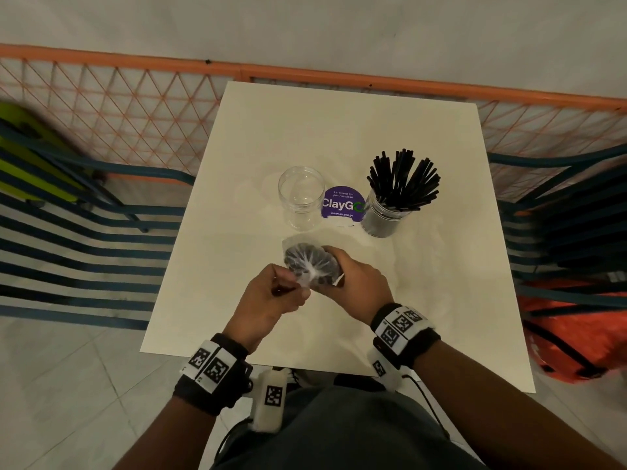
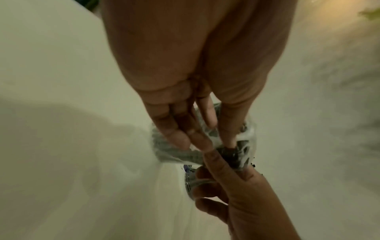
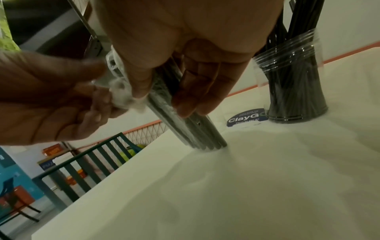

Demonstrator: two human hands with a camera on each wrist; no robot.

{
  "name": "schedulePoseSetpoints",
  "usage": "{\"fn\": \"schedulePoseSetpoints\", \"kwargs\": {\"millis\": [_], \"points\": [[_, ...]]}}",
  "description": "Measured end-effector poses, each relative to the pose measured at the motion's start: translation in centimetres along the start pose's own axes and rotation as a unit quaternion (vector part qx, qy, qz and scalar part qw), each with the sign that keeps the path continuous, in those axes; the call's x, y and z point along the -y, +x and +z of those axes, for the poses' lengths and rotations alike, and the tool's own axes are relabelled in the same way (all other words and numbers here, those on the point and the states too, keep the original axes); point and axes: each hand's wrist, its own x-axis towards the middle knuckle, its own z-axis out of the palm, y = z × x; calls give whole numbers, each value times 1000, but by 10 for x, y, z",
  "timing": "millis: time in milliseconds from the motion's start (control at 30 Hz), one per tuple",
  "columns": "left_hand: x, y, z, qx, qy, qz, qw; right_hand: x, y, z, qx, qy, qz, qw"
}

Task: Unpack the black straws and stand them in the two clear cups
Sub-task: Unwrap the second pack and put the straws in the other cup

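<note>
Straw pack [image 1: 310, 266]: upright near table [image 1: 237, 198] front edge. R hand [image 1: 359, 283] grips bundle; L hand [image 1: 271, 296] pinches wrapper top. Empty cup [image 1: 300, 198] just beyond.

The 2 cups, empty cup [image 1: 301, 197] and filled cup [image 1: 383, 217], are clear glossy ribbed plastic; straws [image 1: 403, 179] matt black; straw pack [image 1: 312, 266] wrapped in thin crinkled clear film; table [image 1: 339, 130] smooth, faintly glossy cream; sticker [image 1: 342, 203] smooth purple print.
</note>
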Motion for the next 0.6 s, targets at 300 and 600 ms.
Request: {"fn": "schedulePoseSetpoints", "kwargs": {"millis": [300,600], "points": [[-33,-5,-8,-8,251,112,961,-9,9,-19,5,32,20,999],[-101,-18,1,19,289,260,921,11,11,-21,-60,54,-22,997]]}}
